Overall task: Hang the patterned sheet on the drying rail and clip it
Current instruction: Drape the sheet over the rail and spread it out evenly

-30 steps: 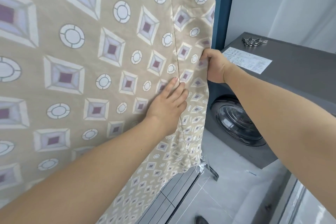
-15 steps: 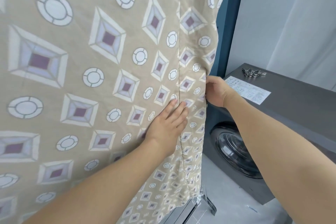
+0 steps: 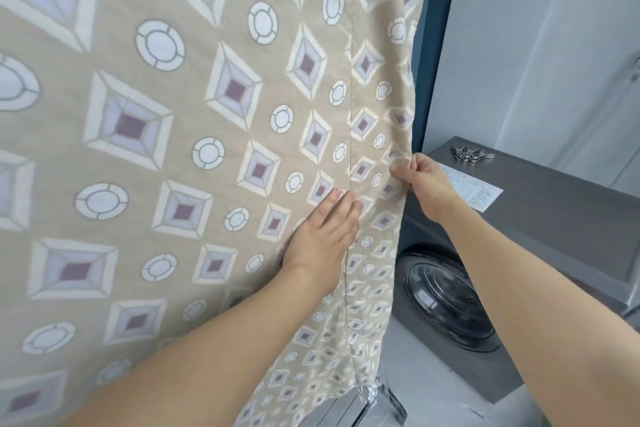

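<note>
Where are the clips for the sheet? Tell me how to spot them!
Look right of the hanging patterned sheet to the grey washing machine. On its flat top, at the far back, lies a little heap of metal clips. They are shiny and spiky, unlike the flat white paper label nearer the right hand.

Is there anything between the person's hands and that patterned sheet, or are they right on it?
Nothing visible stands between them. The left hand lies flat against the patterned sheet beside its seam, and the right hand pinches the sheet's right edge. The clips sit apart on the washing machine.
</note>
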Action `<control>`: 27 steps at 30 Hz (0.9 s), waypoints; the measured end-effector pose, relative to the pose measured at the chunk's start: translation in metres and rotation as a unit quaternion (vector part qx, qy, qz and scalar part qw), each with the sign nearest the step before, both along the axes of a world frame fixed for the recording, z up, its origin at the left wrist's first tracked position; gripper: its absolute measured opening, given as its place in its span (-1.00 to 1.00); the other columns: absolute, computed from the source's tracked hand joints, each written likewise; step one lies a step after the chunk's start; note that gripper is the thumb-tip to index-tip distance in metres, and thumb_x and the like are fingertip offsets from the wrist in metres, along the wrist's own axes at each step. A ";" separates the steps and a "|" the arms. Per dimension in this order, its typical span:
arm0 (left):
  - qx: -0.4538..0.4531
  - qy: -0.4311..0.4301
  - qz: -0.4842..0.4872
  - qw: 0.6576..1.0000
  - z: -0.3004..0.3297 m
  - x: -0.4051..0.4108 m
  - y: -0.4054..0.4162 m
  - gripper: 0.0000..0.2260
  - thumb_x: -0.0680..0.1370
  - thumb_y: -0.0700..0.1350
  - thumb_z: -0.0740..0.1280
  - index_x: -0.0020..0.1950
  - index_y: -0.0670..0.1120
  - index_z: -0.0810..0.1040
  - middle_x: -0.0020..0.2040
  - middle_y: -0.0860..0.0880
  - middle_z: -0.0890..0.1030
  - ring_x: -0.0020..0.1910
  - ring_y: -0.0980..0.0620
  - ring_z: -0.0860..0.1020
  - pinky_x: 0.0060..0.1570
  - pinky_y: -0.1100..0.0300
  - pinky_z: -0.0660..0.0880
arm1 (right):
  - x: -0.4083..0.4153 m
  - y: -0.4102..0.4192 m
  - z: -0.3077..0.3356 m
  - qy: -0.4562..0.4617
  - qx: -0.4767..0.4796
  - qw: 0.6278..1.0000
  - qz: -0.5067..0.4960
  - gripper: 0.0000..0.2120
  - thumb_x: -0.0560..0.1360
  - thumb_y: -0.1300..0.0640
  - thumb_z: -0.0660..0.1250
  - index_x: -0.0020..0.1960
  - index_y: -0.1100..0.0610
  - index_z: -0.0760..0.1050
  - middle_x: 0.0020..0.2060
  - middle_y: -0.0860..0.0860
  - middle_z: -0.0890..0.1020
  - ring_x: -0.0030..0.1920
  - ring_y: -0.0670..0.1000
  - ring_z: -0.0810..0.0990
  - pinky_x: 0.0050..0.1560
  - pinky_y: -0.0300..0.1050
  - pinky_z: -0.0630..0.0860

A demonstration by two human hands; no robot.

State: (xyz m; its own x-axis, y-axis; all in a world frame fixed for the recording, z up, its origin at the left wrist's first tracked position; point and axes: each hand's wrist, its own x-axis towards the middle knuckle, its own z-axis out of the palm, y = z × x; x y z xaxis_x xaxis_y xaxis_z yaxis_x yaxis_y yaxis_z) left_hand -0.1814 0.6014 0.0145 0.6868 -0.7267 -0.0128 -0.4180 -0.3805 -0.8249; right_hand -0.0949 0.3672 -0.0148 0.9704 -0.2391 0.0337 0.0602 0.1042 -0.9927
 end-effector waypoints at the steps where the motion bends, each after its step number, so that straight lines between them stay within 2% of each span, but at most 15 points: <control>1: -0.001 0.000 -0.001 1.000 0.001 -0.001 0.002 -0.42 0.63 0.05 -0.09 0.56 -0.17 -0.21 0.55 -0.20 -0.27 0.47 -0.30 -0.37 0.27 -0.29 -0.54 | -0.004 0.005 -0.002 -0.006 -0.022 0.999 -0.031 -0.69 0.46 0.30 0.42 -0.22 0.06 0.31 -0.32 0.00 0.48 -0.36 -0.07 0.54 -0.28 -0.20 0.45; 3: -0.006 -0.007 -0.003 1.000 0.002 -0.004 0.006 -0.41 0.62 0.04 -0.09 0.56 -0.19 -0.21 0.55 -0.20 -0.25 0.47 -0.30 -0.35 0.28 -0.28 -0.53 | -0.014 0.020 -0.002 -0.020 -0.049 0.994 -0.094 -0.76 0.47 0.29 0.40 -0.01 0.09 0.37 -0.19 -0.02 0.53 -0.28 -0.12 0.56 -0.21 -0.24 0.47; 6: -0.017 -0.030 -0.003 0.999 0.007 -0.013 0.019 -0.37 0.62 0.05 -0.07 0.54 -0.25 -0.25 0.54 -0.24 -0.25 0.48 -0.31 -0.33 0.27 -0.28 -0.53 | -0.033 0.050 0.000 -0.036 -0.078 0.977 -0.195 -0.57 0.46 0.21 0.36 0.29 0.08 0.32 0.08 -0.07 0.51 0.03 -0.11 0.53 0.06 -0.20 0.45; 9: -0.027 -0.059 -0.007 0.998 0.011 -0.030 0.042 -0.32 0.62 0.08 -0.05 0.52 -0.31 -0.29 0.52 -0.29 -0.27 0.47 -0.33 -0.32 0.29 -0.29 -0.51 | -0.060 0.086 -0.001 -0.058 -0.139 0.958 -0.245 -0.47 0.47 0.16 0.28 0.42 0.09 0.26 0.29 -0.04 0.41 0.26 -0.10 0.41 0.23 -0.23 0.38; 12: -0.040 -0.089 -0.009 0.995 0.016 -0.055 0.085 -0.31 0.62 0.08 -0.06 0.50 -0.35 -0.30 0.52 -0.30 -0.27 0.47 -0.33 -0.32 0.29 -0.28 -0.50 | -0.087 0.130 -0.003 -0.094 -0.266 0.923 -0.262 -0.35 0.46 0.13 0.27 0.50 0.11 0.14 0.46 0.01 0.25 0.45 -0.10 0.18 0.46 -0.10 0.17; 14: -0.050 -0.095 -0.009 0.994 0.021 -0.072 0.119 -0.34 0.62 0.04 -0.08 0.50 -0.35 -0.31 0.52 -0.30 -0.27 0.47 -0.32 -0.32 0.29 -0.27 -0.50 | -0.103 0.160 -0.002 -0.103 -0.309 0.902 -0.282 -0.33 0.47 0.10 0.25 0.52 0.10 0.08 0.53 0.01 0.12 0.52 -0.07 0.04 0.51 0.00 0.06; 16: -0.059 -0.098 -0.010 0.993 0.022 -0.089 0.155 -0.36 0.62 0.01 -0.09 0.49 -0.36 -0.30 0.52 -0.30 -0.25 0.47 -0.31 -0.31 0.30 -0.25 -0.49 | -0.123 0.196 0.002 -0.097 -0.312 0.909 -0.259 -0.34 0.53 0.08 0.22 0.55 0.10 0.03 0.55 0.00 0.04 0.54 -0.03 -0.04 0.53 0.07 0.02; 19: -0.059 -0.102 -0.008 0.993 0.020 -0.117 0.209 -0.35 0.62 0.02 -0.09 0.49 -0.37 -0.29 0.52 -0.31 -0.26 0.45 -0.34 -0.33 0.30 -0.27 -0.51 | -0.155 0.248 0.003 -0.120 -0.336 0.909 -0.215 -0.38 0.58 0.10 0.19 0.56 0.12 0.01 0.56 0.00 0.02 0.55 -0.06 -0.06 0.54 0.06 0.01; 24: -0.066 -0.090 0.039 0.993 0.002 -0.164 0.301 -0.33 0.62 0.04 -0.08 0.49 -0.37 -0.32 0.52 -0.29 -0.27 0.43 -0.32 -0.38 0.32 -0.24 -0.51 | -0.209 0.331 -0.011 -0.178 -0.397 0.892 -0.126 -0.44 0.62 0.08 0.17 0.55 0.13 0.06 0.54 0.01 0.07 0.55 -0.04 0.00 0.52 0.11 0.08; 27: -0.065 -0.077 0.076 0.992 -0.013 -0.193 0.353 -0.34 0.62 0.02 -0.09 0.48 -0.37 -0.34 0.54 -0.25 -0.24 0.44 -0.29 -0.36 0.31 -0.23 -0.53 | -0.237 0.380 -0.025 -0.243 -0.432 0.866 -0.065 -0.48 0.60 0.13 0.17 0.52 0.18 0.13 0.51 0.05 0.16 0.53 0.03 0.09 0.48 0.16 0.15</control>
State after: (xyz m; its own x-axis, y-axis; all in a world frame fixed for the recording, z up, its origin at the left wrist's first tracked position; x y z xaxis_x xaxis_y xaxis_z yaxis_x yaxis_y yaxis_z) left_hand -0.3741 0.9541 0.0014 0.7752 -0.6031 0.1881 -0.2197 -0.5365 -0.8148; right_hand -0.3321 0.7472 -0.0400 0.7584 -0.0278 0.6512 0.4479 -0.7036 -0.5517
